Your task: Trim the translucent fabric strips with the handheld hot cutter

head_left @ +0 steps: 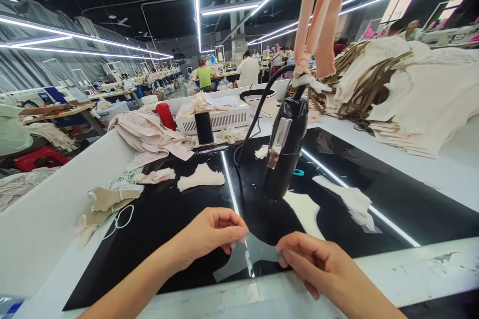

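Between my two hands is a thin, see-through grey fabric piece [258, 254] with curved edges, just above the glossy black table mat [179, 259]. My left hand [213, 233] pinches its upper left part between thumb and fingers. At its right end, my right hand [312, 261] pinches the edge; some of those fingers are hidden. Right behind the piece, a black hand-held machine [286, 149] with a metal clip hangs from peach cloth strips [318, 20]. A cream cut piece [305, 212] lies beside its base.
More cream pieces lie on the mat at left [201, 178] and right [352, 199]. A turquoise thread snip [298, 172] is behind the machine. A phone [204, 128] leans on a white box [239, 118]. Fabric heaps [149, 134] and stacked garment pieces [419, 94] flank the mat.
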Demonstrator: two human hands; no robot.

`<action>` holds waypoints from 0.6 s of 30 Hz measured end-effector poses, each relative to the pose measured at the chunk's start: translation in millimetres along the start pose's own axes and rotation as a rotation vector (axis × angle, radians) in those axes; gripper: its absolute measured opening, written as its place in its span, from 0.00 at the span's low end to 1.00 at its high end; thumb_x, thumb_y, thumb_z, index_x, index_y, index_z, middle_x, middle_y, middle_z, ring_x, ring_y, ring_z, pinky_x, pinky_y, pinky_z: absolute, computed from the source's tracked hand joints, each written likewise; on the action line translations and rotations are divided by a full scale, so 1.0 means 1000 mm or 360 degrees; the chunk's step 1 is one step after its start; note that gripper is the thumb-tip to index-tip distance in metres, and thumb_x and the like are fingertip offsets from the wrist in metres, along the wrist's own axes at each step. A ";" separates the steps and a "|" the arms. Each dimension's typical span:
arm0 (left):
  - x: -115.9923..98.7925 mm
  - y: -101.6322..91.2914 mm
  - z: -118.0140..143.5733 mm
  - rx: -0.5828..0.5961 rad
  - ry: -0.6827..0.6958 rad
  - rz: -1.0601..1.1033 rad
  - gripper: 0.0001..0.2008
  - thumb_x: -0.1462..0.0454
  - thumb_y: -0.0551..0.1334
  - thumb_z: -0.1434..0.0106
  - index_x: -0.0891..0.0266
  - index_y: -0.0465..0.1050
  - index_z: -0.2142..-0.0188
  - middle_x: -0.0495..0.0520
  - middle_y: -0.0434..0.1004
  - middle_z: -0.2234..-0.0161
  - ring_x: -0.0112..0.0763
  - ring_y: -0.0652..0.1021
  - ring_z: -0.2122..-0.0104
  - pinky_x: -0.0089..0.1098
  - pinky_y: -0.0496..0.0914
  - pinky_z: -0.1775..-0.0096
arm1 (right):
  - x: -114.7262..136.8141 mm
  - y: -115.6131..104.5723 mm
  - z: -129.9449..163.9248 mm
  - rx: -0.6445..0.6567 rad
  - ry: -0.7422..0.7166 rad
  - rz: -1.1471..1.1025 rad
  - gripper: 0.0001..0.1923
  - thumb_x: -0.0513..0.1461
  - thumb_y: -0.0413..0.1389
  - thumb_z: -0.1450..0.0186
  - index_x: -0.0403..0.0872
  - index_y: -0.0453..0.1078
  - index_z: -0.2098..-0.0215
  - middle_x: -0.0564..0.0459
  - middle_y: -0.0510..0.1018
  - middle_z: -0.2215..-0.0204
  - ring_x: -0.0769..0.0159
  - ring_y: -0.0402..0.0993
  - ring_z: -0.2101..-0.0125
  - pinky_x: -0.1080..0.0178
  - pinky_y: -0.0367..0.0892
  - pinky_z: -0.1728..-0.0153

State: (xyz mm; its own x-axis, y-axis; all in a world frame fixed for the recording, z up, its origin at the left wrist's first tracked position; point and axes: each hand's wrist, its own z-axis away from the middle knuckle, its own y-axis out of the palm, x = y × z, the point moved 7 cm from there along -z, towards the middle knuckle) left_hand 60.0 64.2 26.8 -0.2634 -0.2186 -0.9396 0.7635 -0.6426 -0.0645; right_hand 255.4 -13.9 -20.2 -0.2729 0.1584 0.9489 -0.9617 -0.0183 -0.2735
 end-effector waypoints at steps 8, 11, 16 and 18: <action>0.009 -0.017 0.000 -0.0126 -0.0028 -0.0146 0.18 0.51 0.72 0.44 0.62 0.73 0.68 0.48 0.75 0.72 0.24 0.71 0.75 0.27 0.68 0.73 | 0.017 0.010 -0.006 0.0014 -0.0036 0.0041 0.11 0.47 0.61 0.38 0.51 0.75 0.73 0.57 0.75 0.78 0.68 0.66 0.77 0.66 0.60 0.75; 0.012 -0.023 -0.002 -0.0162 -0.0016 -0.0214 0.16 0.52 0.70 0.44 0.62 0.73 0.68 0.47 0.74 0.72 0.24 0.71 0.76 0.26 0.68 0.74 | 0.021 0.016 -0.007 0.0006 -0.0155 0.0190 0.10 0.46 0.58 0.37 0.52 0.73 0.74 0.57 0.75 0.78 0.65 0.68 0.76 0.64 0.61 0.74; 0.016 -0.032 -0.009 -0.0218 0.0050 -0.0377 0.16 0.51 0.68 0.42 0.62 0.73 0.67 0.47 0.73 0.73 0.25 0.71 0.77 0.25 0.66 0.78 | 0.025 0.021 -0.011 -0.0040 -0.0343 0.0415 0.10 0.42 0.54 0.33 0.52 0.72 0.72 0.57 0.73 0.78 0.65 0.68 0.76 0.64 0.61 0.75; 0.016 -0.035 -0.010 -0.0269 0.0098 -0.0477 0.15 0.52 0.67 0.39 0.62 0.75 0.65 0.47 0.73 0.71 0.27 0.73 0.75 0.25 0.67 0.77 | 0.025 0.023 -0.014 -0.0034 -0.0436 0.0526 0.11 0.40 0.53 0.31 0.52 0.72 0.71 0.56 0.75 0.77 0.64 0.69 0.75 0.64 0.62 0.74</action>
State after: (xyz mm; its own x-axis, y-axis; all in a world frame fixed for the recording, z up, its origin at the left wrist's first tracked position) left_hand 35.0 90.9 10.7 -0.4583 0.0095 -0.8888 0.7460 -0.5395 -0.3904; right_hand 226.5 3.8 -5.2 -0.5659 -0.1209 0.8156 -0.8214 -0.0029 -0.5703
